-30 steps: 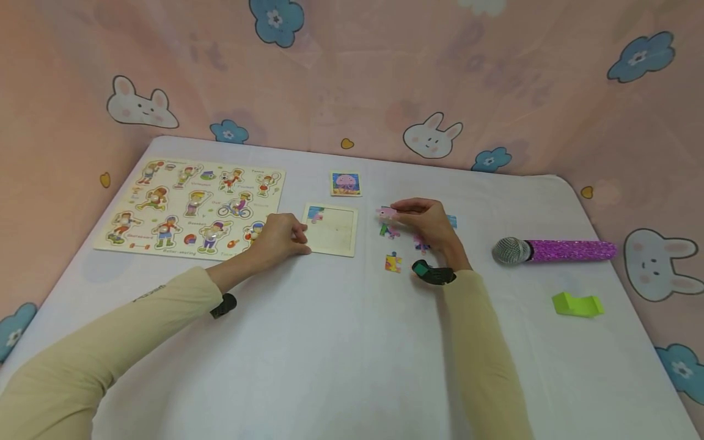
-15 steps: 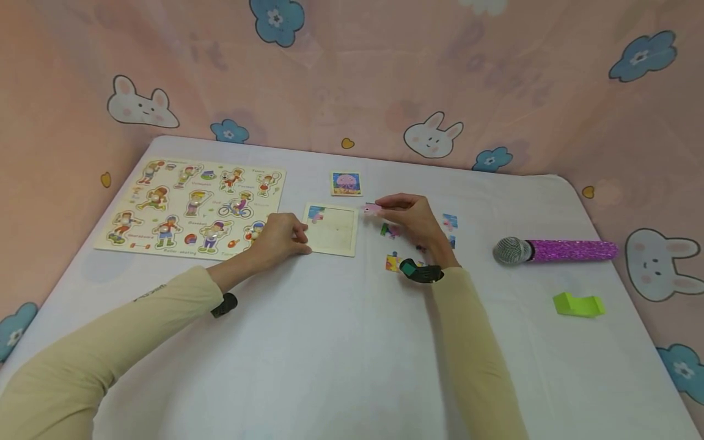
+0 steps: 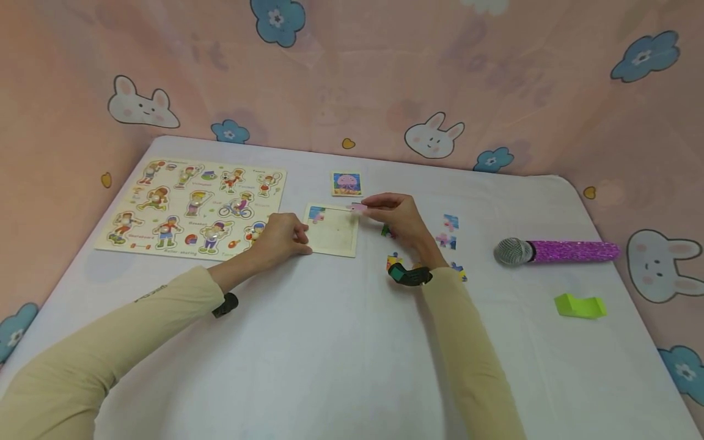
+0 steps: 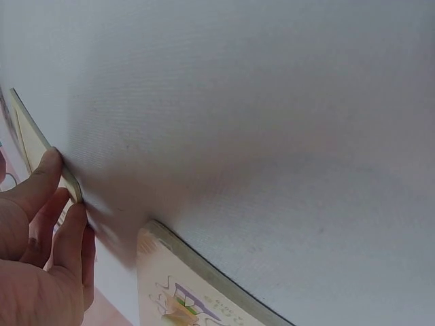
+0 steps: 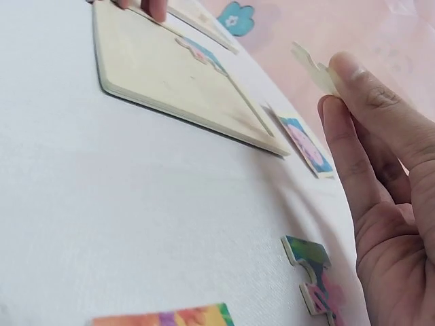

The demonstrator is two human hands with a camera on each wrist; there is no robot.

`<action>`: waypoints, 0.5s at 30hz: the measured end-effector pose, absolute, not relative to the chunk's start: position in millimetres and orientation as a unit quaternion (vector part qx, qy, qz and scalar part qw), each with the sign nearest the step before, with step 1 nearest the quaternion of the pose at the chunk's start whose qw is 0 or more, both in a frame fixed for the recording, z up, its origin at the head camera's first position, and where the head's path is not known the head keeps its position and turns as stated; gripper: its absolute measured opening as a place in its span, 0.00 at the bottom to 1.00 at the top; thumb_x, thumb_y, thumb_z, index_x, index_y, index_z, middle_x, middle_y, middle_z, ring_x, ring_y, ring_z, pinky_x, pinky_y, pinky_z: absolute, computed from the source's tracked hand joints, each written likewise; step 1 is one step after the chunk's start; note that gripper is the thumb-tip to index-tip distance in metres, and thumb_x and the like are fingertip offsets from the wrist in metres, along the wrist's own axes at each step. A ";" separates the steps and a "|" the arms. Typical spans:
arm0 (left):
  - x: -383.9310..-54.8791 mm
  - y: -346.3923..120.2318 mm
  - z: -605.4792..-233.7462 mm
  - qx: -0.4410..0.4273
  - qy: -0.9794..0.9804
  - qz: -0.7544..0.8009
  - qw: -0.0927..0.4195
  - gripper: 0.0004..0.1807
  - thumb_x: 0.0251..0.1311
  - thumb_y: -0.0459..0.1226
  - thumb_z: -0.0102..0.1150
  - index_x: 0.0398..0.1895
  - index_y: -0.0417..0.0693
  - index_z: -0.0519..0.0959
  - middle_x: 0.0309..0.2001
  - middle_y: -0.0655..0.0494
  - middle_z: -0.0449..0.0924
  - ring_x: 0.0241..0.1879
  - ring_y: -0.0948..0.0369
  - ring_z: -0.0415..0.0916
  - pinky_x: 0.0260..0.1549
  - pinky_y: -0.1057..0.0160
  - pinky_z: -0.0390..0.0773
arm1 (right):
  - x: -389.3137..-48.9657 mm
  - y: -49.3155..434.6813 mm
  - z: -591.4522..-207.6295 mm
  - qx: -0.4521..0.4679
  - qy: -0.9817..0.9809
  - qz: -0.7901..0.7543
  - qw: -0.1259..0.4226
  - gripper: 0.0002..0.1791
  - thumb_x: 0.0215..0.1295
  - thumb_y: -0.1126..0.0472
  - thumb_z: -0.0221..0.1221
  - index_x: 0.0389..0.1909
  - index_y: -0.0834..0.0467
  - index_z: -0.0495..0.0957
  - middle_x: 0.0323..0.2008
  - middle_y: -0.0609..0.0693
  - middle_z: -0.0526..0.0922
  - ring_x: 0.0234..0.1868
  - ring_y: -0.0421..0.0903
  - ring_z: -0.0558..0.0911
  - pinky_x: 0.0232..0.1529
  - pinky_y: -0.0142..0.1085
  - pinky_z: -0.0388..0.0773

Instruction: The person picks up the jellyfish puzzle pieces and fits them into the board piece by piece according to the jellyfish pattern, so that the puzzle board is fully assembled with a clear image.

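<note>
My right hand (image 3: 401, 220) pinches a pink jigsaw piece (image 3: 357, 208) between thumb and fingertips, just above the top right corner of the wooden puzzle tray (image 3: 330, 250). In the right wrist view the piece (image 5: 314, 70) is raised off the table. With thumb and fingers, my left hand (image 3: 280, 237) holds the tray's left edge, as the left wrist view shows at the tray rim (image 4: 70, 182). One blue and pink piece (image 3: 316, 214) sits in the tray's top left corner. Behind the tray lies a small jellyfish picture card (image 3: 346, 183).
Several loose jigsaw pieces (image 3: 446, 241) lie around and under my right wrist. A large sports peg puzzle board (image 3: 187, 211) is at the left. To the right lie a purple glitter microphone (image 3: 572, 250) and a light green block (image 3: 580, 306).
My right hand has carried the pink piece left, from among the loose pieces to the tray's top right corner. My left hand stays at the tray's edge.
</note>
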State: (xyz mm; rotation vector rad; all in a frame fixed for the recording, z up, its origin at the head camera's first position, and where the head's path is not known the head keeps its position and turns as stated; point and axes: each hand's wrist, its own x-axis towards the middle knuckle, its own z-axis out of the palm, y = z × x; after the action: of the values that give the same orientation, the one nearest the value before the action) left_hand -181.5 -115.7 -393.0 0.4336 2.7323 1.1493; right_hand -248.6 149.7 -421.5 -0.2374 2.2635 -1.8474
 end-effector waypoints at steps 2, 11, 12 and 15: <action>-181.0 -116.0 -393.0 0.147 0.909 0.385 0.070 0.07 0.44 0.25 0.72 0.25 0.33 0.82 0.33 0.43 0.82 0.48 0.48 0.79 0.45 0.56 0.76 | -248.8 146.0 -421.7 -0.083 0.764 -0.630 0.107 0.14 0.57 0.64 0.67 0.44 0.61 0.83 0.46 0.53 0.84 0.49 0.45 0.80 0.48 0.31 0.77; -178.2 -116.2 -391.4 0.156 0.904 0.392 0.061 0.07 0.43 0.25 0.72 0.24 0.35 0.81 0.31 0.45 0.81 0.46 0.48 0.79 0.44 0.58 0.77 | -248.0 125.7 -424.0 -0.073 0.787 -0.605 0.096 0.15 0.56 0.61 0.68 0.45 0.60 0.83 0.44 0.51 0.85 0.48 0.45 0.81 0.50 0.32 0.76; -179.3 -116.5 -392.4 0.153 0.905 0.392 0.066 0.07 0.44 0.25 0.72 0.24 0.34 0.81 0.32 0.44 0.82 0.47 0.48 0.79 0.45 0.56 0.76 | -247.6 123.3 -424.0 -0.073 0.791 -0.600 0.093 0.15 0.56 0.61 0.68 0.45 0.59 0.83 0.44 0.51 0.85 0.48 0.44 0.81 0.50 0.32 0.76; -180.6 -116.3 -393.4 0.151 0.908 0.386 0.067 0.07 0.44 0.26 0.72 0.25 0.33 0.81 0.32 0.43 0.82 0.47 0.48 0.79 0.46 0.55 0.76 | -246.7 117.5 -424.3 -0.076 0.794 -0.596 0.089 0.15 0.56 0.61 0.68 0.45 0.59 0.83 0.45 0.51 0.85 0.47 0.45 0.82 0.52 0.34 0.76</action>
State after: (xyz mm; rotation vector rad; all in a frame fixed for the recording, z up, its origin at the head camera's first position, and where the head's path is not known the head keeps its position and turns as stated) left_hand -180.6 -116.3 -393.4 0.4546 2.7362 1.1643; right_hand -246.7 117.5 -424.3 -0.2274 2.3636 -1.7732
